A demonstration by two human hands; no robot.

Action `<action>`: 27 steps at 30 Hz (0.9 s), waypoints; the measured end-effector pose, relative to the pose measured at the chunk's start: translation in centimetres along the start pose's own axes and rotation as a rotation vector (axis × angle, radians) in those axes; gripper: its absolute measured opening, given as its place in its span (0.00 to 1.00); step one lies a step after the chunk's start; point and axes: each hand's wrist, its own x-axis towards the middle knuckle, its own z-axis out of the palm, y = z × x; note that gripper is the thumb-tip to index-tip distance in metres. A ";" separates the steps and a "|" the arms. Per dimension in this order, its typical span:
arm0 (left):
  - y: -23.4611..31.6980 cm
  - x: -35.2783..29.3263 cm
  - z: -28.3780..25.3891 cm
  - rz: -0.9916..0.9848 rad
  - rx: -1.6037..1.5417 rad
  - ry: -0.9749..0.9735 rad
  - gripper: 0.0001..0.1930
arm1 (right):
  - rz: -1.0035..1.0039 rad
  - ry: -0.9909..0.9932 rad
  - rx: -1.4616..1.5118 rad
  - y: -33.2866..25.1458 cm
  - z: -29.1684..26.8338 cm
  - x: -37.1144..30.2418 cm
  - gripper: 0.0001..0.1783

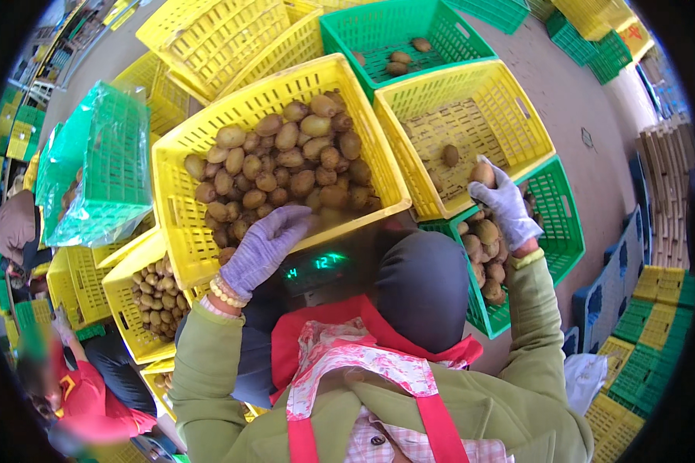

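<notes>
Your floral-trimmed red apron (347,355) sits nearest. Right grip (506,204) pinches one kiwifruit (483,174) by the sparse yellow crate (448,119); left grip (261,248), at the heaped yellow crate (179,224): can't tell. Likely light, firm, bruisable; hold round the middle.

The left hand (266,241) is at the near edge of the full yellow crate (243,106). Right of that crate, the right hand (505,204) holds one brown kiwi (483,174).

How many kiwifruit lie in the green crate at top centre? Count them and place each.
4 visible in the green crate: a left fruit, a right fruit, and between them an upper fruit just above a lower fruit. Its near wall may hide more.
</notes>
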 end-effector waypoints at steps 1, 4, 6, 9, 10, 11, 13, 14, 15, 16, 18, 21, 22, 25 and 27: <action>0.0 0.0 0.0 -0.003 0.014 0.006 0.17 | 0.028 0.001 0.002 0.2 0.2 0.1 0.40; -0.4 0.4 0.1 -0.022 0.007 0.014 0.18 | 0.088 -0.010 0.093 1.3 0.3 0.5 0.42; -0.8 0.6 0.1 -0.034 -0.025 0.014 0.18 | 0.109 0.011 0.152 2.6 0.2 0.8 0.41; -0.5 0.7 0.3 -0.067 -0.047 0.022 0.18 | 0.175 -0.031 0.328 1.3 0.7 0.4 0.31; -0.1 0.8 0.4 -0.083 -0.053 0.024 0.18 | 0.166 -0.001 0.340 1.2 1.0 0.3 0.24; 0.1 0.9 0.5 -0.083 -0.031 0.021 0.19 | 0.197 0.005 0.319 1.3 0.9 0.4 0.22; -0.1 1.0 0.5 -0.090 -0.013 0.036 0.19 | 0.242 -0.005 0.325 1.8 0.6 0.6 0.20; -0.1 1.2 0.5 -0.094 -0.004 0.044 0.19 | 0.256 -0.016 0.350 2.1 0.4 0.7 0.19; 0.2 1.3 0.7 -0.123 -0.062 0.056 0.17 | 0.268 -0.028 0.374 2.5 0.3 0.8 0.18; 0.2 1.4 0.7 -0.125 -0.073 0.055 0.17 | 0.261 -0.032 0.382 2.9 0.1 1.0 0.17; -0.1 1.7 0.7 -0.130 -0.097 0.056 0.16 | 0.246 -0.044 0.396 3.5 -0.1 1.2 0.16; -0.3 2.0 0.8 -0.146 -0.081 0.051 0.16 | 0.231 -0.006 0.400 3.7 0.1 1.5 0.30; -0.4 2.1 0.7 -0.147 -0.084 0.050 0.16 | 0.231 0.005 0.405 3.7 0.1 1.7 0.34; -1.0 2.4 0.5 -0.142 -0.087 0.052 0.17 | 0.220 0.019 0.351 4.0 0.4 2.2 0.40; -1.4 2.6 0.2 -0.135 -0.079 0.065 0.17 | 0.173 0.043 0.305 4.4 1.0 2.9 0.41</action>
